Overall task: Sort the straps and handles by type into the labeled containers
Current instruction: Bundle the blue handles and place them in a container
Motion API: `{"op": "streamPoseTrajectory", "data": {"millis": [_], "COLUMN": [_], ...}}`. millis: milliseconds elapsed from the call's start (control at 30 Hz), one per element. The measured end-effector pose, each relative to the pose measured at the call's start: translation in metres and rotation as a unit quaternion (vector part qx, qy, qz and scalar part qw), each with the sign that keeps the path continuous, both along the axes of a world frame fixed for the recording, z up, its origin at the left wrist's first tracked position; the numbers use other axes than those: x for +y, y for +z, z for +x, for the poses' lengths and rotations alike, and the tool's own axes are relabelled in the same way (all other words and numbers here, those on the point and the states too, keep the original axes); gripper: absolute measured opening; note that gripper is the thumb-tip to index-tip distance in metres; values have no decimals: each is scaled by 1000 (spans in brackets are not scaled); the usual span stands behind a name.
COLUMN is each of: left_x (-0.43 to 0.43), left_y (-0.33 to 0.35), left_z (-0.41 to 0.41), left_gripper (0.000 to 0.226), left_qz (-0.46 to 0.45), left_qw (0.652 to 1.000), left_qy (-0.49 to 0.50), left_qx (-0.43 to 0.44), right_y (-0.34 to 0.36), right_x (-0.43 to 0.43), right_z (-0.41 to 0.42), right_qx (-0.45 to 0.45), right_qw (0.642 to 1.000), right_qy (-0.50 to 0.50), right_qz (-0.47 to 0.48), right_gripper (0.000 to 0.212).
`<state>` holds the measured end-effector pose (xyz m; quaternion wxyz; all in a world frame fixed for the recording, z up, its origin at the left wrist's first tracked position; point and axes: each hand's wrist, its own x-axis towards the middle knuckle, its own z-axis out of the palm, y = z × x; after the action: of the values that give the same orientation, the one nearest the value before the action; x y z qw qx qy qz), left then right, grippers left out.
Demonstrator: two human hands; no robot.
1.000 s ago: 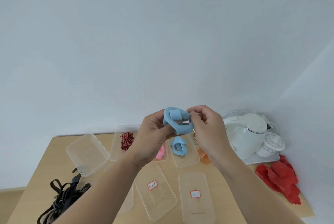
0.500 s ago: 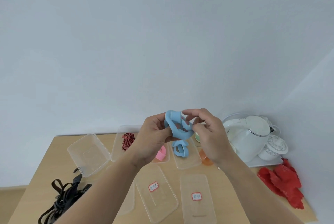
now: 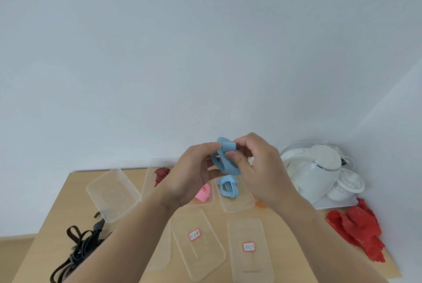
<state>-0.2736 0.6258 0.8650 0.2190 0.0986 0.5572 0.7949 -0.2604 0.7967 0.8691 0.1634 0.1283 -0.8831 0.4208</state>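
Observation:
Both hands hold a light blue silicone strap [image 3: 225, 161] up above the table. My left hand [image 3: 190, 174] pinches its left side and my right hand [image 3: 259, 169] grips its right side, thumb pressed on the band. Below them, a second blue strap [image 3: 228, 188] lies in a clear container [image 3: 242, 205]. A pink handle [image 3: 203, 193] sits in the neighbouring container, partly hidden by my left wrist. A red-and-black striped strap [image 3: 160, 175] lies in another clear container [image 3: 151, 168]. An empty clear container [image 3: 112, 193] stands at the left.
Two clear lids with red-bordered labels [image 3: 194, 234] [image 3: 248, 246] lie near the front. A tangle of dark straps [image 3: 80, 246] sits at the front left. A white teapot [image 3: 312, 173] and cup [image 3: 347, 184] stand on a tray at the right, beside red material [image 3: 358, 232].
My hands have kept working the blue strap, twisting it so its loop now faces up; my right thumb has shifted onto the band. The view has tilted slightly.

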Motion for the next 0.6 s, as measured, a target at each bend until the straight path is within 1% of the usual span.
{"op": "streamPoseTrajectory", "data": {"millis": [67,133,167,333,467,600], "left_x": [4,6,7,7,11,10], "left_y": [2,0,0,2,3,1], "left_z": [2,2,2,5,7,6], "left_gripper": [41,48,49,40,36,33], "left_qz": [-17,-39,-42,-69,-94,-100], "left_qw": [999,997,997,995,990,985], "left_qy": [33,60,64,72,99,142], "left_qx": [2,20,26,24,23,-2], "right_y": [-2,-3,-3,-6,-10,-8], "right_x": [-3,-5,-5,-2,-3,-2], "right_z": [1,1,1,3,4,5], "right_qx": [28,34,31,7,-30,-34], "right_qw": [999,999,999,999,995,983], "right_qy": [-6,-8,-11,-33,-52,-89], "right_qz": [21,16,9,-31,-77,-155], "right_gripper": [7,9,8,3,3,4]}}
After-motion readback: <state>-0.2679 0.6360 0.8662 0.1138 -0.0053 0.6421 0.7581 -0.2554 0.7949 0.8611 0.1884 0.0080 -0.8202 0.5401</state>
